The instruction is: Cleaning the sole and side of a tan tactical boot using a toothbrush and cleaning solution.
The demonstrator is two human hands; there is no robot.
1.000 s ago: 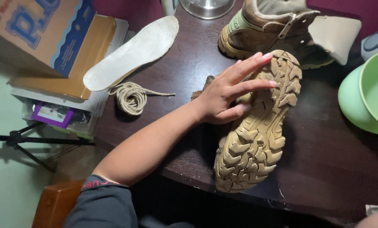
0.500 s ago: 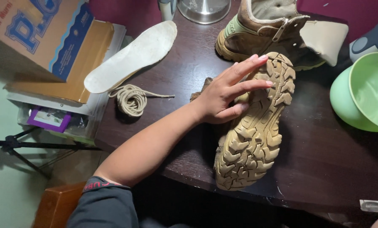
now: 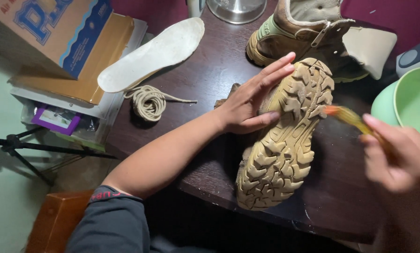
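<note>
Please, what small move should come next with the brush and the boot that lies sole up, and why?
Probably bring the brush onto the sole of the boot near its toe edge. The right hand holds the brush close beside that edge, bristles pointing at the tread but seemingly not on it. The left hand lies flat on the sole, steadying the boot on the dark table.

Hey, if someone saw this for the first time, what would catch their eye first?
The tan boot lying sole-up at the middle of the dark table, with the left hand flat on it. At right, the right hand brings a blurred orange brush to the sole, beside a green bowl.
</note>
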